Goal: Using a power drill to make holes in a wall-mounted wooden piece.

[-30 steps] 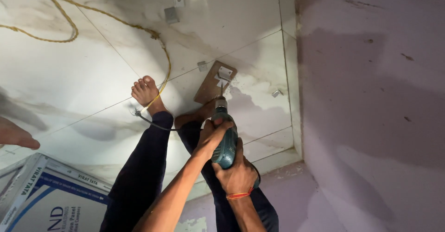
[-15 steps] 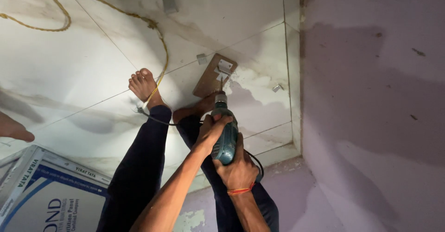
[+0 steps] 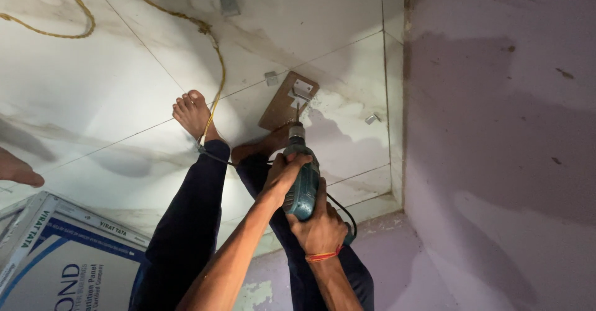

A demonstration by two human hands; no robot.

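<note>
Both hands tight around teal drill.

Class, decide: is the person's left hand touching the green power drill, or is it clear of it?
Touching. The head view shows the left hand wrapped over the front of the green power drill, with no gap, while the right hand grips its handle.

Teal drill, yellow rope

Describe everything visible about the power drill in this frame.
The power drill has a teal body, dark chuck and black cord trailing from its rear. It points down, bit meeting a small metal bracket on a brown wooden board. The left hand wraps its front; the right hand grips its handle.
</note>
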